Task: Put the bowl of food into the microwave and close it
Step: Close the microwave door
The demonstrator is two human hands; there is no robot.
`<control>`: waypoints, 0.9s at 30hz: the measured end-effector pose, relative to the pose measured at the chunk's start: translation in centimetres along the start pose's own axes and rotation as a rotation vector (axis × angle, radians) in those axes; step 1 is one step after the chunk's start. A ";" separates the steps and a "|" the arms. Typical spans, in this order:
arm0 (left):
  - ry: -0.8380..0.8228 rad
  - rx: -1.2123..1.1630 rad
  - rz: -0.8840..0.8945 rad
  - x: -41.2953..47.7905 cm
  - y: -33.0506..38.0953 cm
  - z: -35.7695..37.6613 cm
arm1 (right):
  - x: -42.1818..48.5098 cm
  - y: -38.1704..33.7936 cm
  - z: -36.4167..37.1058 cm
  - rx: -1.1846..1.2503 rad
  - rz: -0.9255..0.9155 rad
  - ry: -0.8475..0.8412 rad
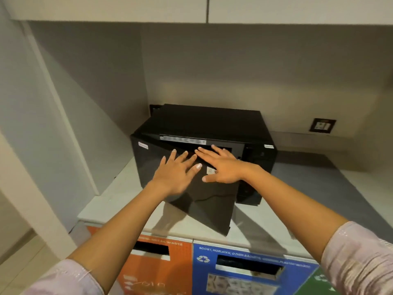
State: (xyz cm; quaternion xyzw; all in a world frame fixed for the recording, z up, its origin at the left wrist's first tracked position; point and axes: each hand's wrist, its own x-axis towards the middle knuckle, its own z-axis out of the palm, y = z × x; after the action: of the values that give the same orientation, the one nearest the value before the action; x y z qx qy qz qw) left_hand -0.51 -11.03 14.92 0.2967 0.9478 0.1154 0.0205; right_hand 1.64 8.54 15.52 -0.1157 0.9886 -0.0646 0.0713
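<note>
Two bare hands press flat, fingers spread and gripping nothing, on a black microwave's (209,128) partly open door (191,194). The left hand (176,173) lies just beside the right hand (221,165). Behind the fingertips, the dark cavity hides any bowl.

You've got one black microwave (204,133) with one door (191,188), and two hands: left hand (176,173), right hand (223,167). Three bin fronts below: orange bin (153,271), blue bin (251,273), green bin (319,282). One wall socket (322,125).
</note>
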 end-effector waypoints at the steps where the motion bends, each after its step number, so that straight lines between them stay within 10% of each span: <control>1: 0.003 -0.001 0.005 1.0 0.4 0.2 | -0.3 0.7 0.1 -0.069 0.022 0.053; 27: 0.192 0.150 0.110 9.7 -0.6 5.0 | 2.9 7.3 2.5 -0.472 0.287 0.450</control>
State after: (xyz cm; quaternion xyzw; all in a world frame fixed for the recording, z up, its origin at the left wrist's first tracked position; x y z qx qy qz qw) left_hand -8.35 -4.98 10.21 0.3367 0.9335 0.0732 -0.0988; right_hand -2.38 14.66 11.61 0.0279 0.9734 0.1524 -0.1687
